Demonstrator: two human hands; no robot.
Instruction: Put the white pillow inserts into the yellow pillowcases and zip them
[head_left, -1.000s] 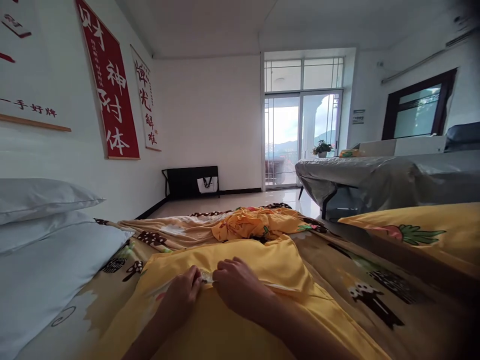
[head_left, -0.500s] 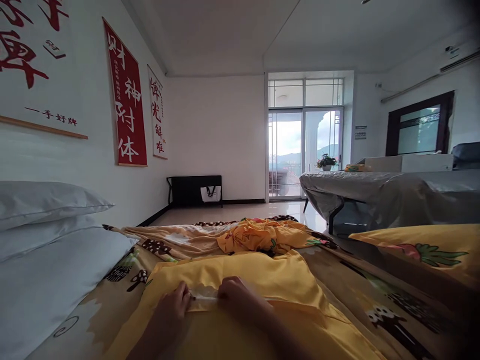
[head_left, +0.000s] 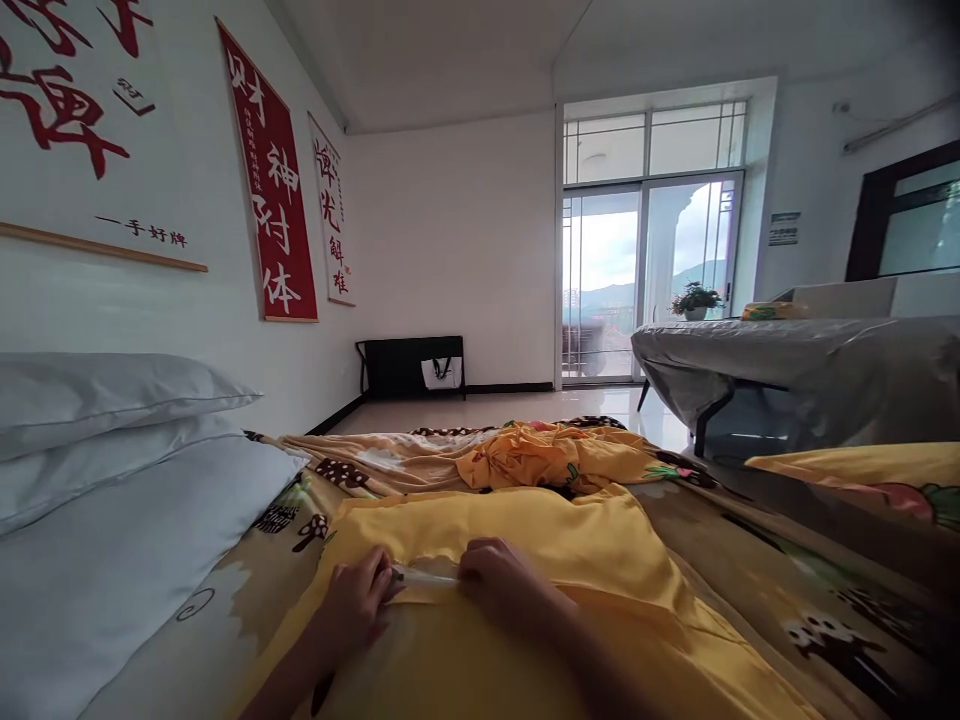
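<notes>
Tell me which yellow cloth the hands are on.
The spread-out yellow cloth: left hand and right hand touch it. The bunched cloth beyond and far-right yellow cloth lie untouched.

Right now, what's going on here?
A person's left hand and right hand grip a yellow pillowcase, with a whitish strip showing between them; what the strip is can't be made out. The pillowcase lies on a patterned blanket, with white pillows stacked to the left and a crumpled orange-yellow cloth beyond.

A rumpled yellow cloth cover (head_left: 450,650) lies beneath left grip (head_left: 352,600) and right grip (head_left: 501,582), its pale strip (head_left: 429,579) running between them.
</notes>
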